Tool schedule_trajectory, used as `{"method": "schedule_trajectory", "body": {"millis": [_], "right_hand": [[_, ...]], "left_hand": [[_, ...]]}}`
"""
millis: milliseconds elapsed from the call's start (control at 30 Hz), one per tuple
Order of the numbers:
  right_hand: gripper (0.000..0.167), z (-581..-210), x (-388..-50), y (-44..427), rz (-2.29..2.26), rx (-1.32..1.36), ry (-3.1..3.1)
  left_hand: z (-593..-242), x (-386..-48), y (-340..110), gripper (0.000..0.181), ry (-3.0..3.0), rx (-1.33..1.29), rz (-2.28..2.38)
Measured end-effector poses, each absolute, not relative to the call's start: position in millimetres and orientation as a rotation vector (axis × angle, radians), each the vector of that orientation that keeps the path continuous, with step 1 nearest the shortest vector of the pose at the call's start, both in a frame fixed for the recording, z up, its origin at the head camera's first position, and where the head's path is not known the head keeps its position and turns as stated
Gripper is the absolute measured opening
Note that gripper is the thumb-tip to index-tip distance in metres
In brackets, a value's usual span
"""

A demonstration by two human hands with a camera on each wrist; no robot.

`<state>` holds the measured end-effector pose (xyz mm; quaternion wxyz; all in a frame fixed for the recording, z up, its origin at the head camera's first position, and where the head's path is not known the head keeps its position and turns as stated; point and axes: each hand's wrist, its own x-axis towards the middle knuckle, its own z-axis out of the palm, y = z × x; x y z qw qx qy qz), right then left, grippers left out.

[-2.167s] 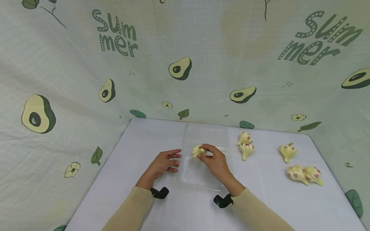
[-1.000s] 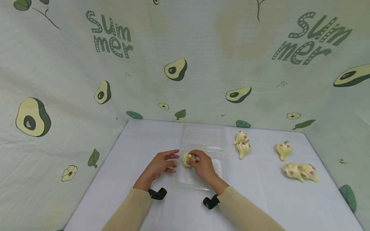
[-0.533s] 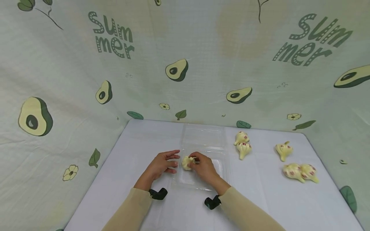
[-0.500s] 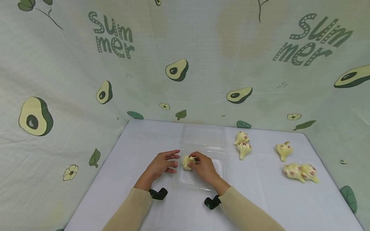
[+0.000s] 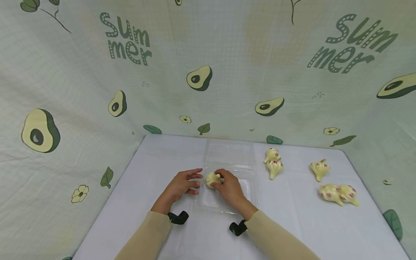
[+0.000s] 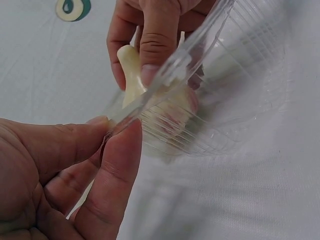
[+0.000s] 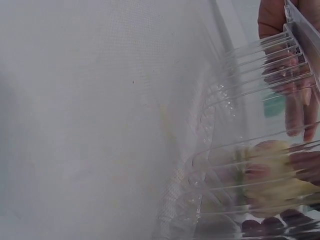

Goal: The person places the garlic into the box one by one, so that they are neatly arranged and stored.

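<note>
On the white table (image 5: 156, 155), the left hand (image 5: 182, 184) pinches a clear box (image 5: 211, 202), the right hand (image 5: 230, 186) a garlic bulb (image 5: 212, 179) inside.

Container (image 5: 217, 203), one: clear ridged plastic, hinged, lid (image 5: 229, 153) open on the far side. Garlic bulb (image 5: 211, 179), one: cream with pinkish patches, stem tilted up, inside the near half's left side.

"Summer" (image 5: 126, 39) twice on backdrop cloth (image 5: 227, 43)
</note>
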<state>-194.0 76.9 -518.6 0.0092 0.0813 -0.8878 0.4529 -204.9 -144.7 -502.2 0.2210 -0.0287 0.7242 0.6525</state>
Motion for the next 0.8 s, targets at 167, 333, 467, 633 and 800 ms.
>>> {"method": "schedule_trajectory", "body": {"millis": [167, 333, 467, 633, 800], "right_hand": [[0.045, -517.9, -193.5, 76.8, 1.440, 0.243, -2.779], [0.051, -515.7, -192.2, 76.9, 1.457, 0.238, -2.772], [0.056, -512.9, -191.2, 77.7, 1.470, 0.224, -2.775], [0.061, -509.3, -189.0, 79.6, 1.493, 0.258, -2.768], [0.063, -507.9, -188.0, 83.0, 1.546, 0.287, -2.736]], "left_hand": [[-503.3, -205.6, -145.4, 0.060, 2.008, -0.079, 1.796], [-504.0, -206.1, -145.2, 0.060, 2.011, -0.081, 1.795], [-503.4, -205.8, -144.2, 0.059, 2.024, -0.086, 1.792], [-502.6, -204.8, -143.2, 0.059, 2.047, -0.093, 1.779], [-502.3, -204.4, -143.1, 0.059, 2.053, -0.091, 1.773]]}}
